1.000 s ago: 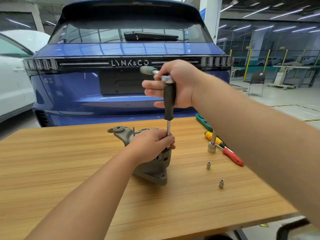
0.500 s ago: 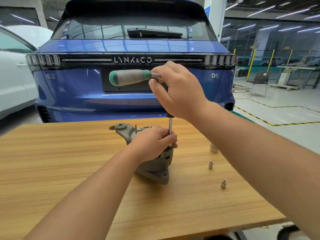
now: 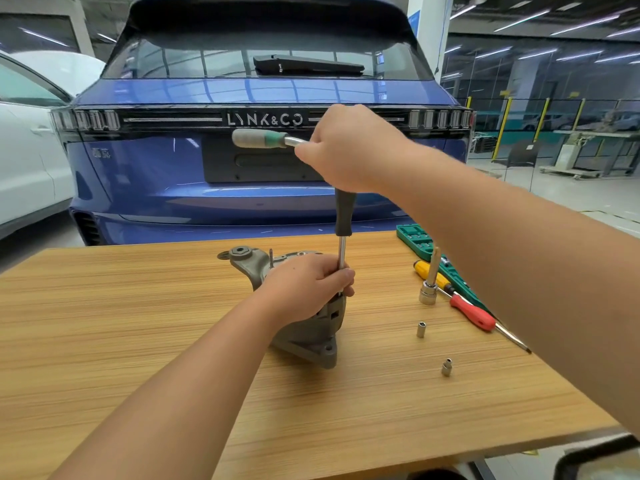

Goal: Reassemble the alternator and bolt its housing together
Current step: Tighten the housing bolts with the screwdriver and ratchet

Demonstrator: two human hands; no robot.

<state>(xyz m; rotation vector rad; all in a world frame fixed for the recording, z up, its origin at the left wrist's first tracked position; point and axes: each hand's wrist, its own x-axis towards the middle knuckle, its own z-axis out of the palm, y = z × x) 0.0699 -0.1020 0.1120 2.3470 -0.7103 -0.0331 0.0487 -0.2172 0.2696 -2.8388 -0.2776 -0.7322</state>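
Observation:
The grey alternator (image 3: 308, 337) stands on the wooden table (image 3: 138, 323), near its middle. My left hand (image 3: 308, 289) lies over the top of the housing, with its fingers curled round the thin steel shaft of the extension driver (image 3: 344, 216). That driver stands upright on the housing, its black grip just under my right hand (image 3: 349, 150). Up there, my right hand grips the head of the ratchet (image 3: 259, 138), whose grey and green handle points left. The bolt under the driver is hidden by my left hand.
Right of the alternator lie a socket on an extension bar (image 3: 429, 285), two small loose sockets (image 3: 421, 329) (image 3: 446, 368), a red-handled screwdriver (image 3: 472, 313), a yellow-handled one (image 3: 427, 271) and a green tool tray (image 3: 419, 240). A blue car (image 3: 166, 161) stands close behind the table.
The ratchet handle has swung round on top of the driver and still points left, now shorter in view. My left hand has stayed on the alternator and shaft.

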